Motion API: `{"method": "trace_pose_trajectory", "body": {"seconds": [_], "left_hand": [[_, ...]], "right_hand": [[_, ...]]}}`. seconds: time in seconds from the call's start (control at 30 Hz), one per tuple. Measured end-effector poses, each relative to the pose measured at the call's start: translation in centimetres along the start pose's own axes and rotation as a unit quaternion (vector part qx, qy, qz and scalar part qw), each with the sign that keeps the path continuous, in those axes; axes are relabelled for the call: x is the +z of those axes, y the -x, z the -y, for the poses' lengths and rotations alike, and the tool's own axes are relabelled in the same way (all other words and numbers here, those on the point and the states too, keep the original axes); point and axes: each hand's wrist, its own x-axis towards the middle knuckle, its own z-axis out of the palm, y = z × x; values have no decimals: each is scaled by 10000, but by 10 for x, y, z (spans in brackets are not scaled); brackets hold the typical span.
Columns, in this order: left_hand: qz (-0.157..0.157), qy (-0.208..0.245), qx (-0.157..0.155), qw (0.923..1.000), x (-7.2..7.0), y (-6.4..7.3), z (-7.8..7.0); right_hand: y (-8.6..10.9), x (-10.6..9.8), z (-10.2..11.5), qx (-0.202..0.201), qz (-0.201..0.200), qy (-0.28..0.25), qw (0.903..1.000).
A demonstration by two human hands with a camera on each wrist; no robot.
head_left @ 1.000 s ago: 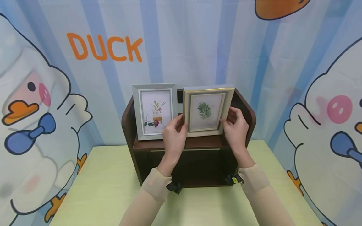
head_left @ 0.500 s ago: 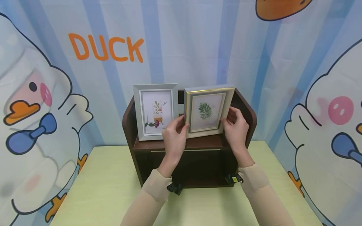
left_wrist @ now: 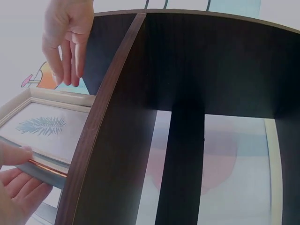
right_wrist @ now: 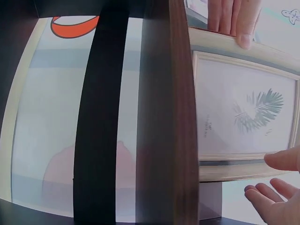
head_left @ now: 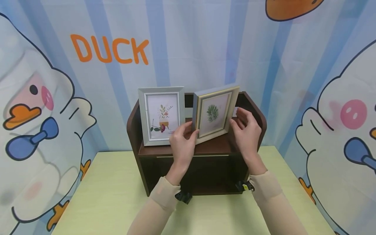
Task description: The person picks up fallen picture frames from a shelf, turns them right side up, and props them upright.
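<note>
A cream-and-gold picture frame (head_left: 213,112) with a green leaf print stands on the upper board of a dark brown shelf (head_left: 212,147), its right side angled back. My left hand (head_left: 183,142) pinches its left edge between thumb and fingers, as the left wrist view also shows. Beside its right edge, my right hand (head_left: 247,136) has fingers loosely bent; in the right wrist view, thumb and fingers are spread off the frame's edge. Left of it, a pale grey picture frame (head_left: 141,117) with a potted-plant print stands upright on the same board.
The shelf's raised side panels (head_left: 133,127) flank both frames. Its lower compartment (head_left: 215,174) is dark inside. It stands on a pale yellow-green table (head_left: 117,189), with a striped duck-print curtain (head_left: 202,42) behind.
The leaf-print frame has turned, its right side swinging back and its left edge coming forward. My right hand has come off its right edge; my left hand keeps its pinch.
</note>
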Motion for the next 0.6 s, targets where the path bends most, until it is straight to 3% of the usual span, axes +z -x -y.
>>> {"method": "trace_pose_trajectory", "body": {"seconds": [0.27, 0.53, 0.6], "left_hand": [[-119, 112, 34, 9999, 6, 2, -2], [-186, 193, 73, 9996, 9, 5, -5], [-204, 190, 89, 9996, 10, 5, -6]], "right_hand": [[-6, -4, 11, -447, -111, -273, 9986], [-6, -13, 54, -519, -103, -337, 9980], [-7, -13, 56, -509, -92, -392, 9979]]}}
